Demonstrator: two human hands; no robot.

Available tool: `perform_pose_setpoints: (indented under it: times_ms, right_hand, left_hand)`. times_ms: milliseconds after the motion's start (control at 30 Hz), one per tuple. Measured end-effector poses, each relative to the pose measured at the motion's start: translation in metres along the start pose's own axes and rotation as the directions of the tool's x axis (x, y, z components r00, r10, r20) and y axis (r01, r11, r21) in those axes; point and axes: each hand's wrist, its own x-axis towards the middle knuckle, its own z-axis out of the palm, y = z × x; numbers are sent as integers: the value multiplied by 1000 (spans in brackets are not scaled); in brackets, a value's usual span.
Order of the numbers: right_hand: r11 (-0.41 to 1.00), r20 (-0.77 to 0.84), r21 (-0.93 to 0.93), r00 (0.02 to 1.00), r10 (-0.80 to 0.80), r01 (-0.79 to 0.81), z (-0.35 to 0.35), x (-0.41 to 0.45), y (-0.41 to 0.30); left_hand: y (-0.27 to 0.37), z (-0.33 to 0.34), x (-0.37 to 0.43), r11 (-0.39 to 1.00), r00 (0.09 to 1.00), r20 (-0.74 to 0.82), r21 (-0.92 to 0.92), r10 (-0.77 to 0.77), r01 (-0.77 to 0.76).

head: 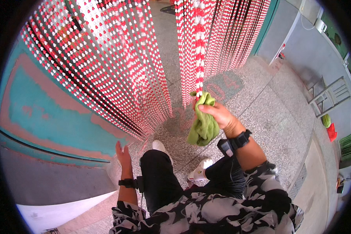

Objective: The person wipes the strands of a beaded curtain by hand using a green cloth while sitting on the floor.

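A beaded door curtain [111,67] of red and white strands hangs across the doorway, parted near the middle. My right hand [215,114] grips a green cloth [204,128], with its upper end wrapped around the lower part of a bead strand [199,58] that hangs in front of the others. The cloth's free part droops below my fingers. My left hand [123,153] is raised at the lower left, near the teal door panel, with its fingers apart and nothing in it. It does not touch the curtain.
A teal door panel [52,108] with worn paint stands at the left. The speckled stone floor [257,117] bears painted marks under the curtain. Along the right wall are a white metal chair [333,93], a watermelon [326,120] and a red item [332,133]. My white shoes [200,171] are below.
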Motion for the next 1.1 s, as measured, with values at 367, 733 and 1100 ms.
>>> perform_pose_setpoints:
  times_ms: [367,733,1100]
  right_hand:
    - [936,27,-352,1000,14,-3,36,-40,15]
    - [829,-54,182,847,-528,528,-1,-101,-84]
    - [821,-23,430,914,-406,376,32,-68,-80]
  left_hand:
    - [273,115,3,630,818,418,-771,396,89]
    - [307,113,16,578,789,426,-809,443,111]
    - [319,106,48,551,776,476,-809,414,203]
